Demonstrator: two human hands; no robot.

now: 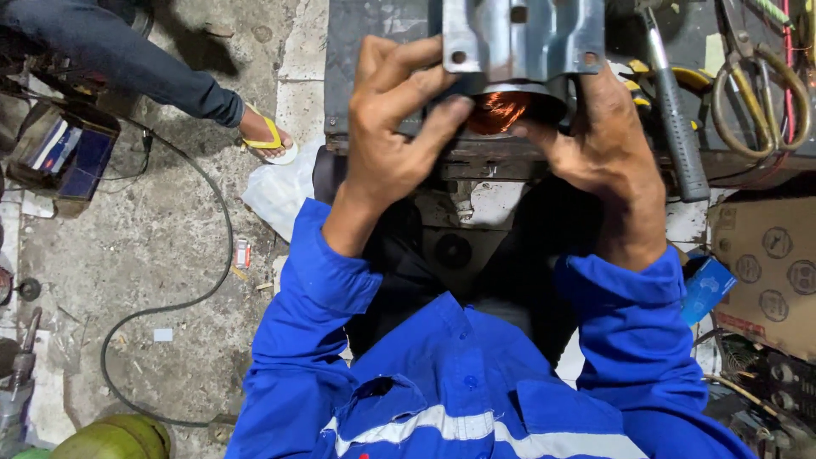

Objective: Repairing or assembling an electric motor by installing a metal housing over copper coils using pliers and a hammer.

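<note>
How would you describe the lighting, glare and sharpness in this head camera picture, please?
Head view: bright light on the left hand, right hand and blue sleeves; glare on the metal bracket; the copper coil sits partly shadowed; the floor is dimmer; edges look slightly stretched; focus is sharp throughout.

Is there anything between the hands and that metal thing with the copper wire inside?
Nothing visible. The left hand and right hand both touch the motor part directly, with fingers at the copper coil. The hammer lies off to the right.
</note>
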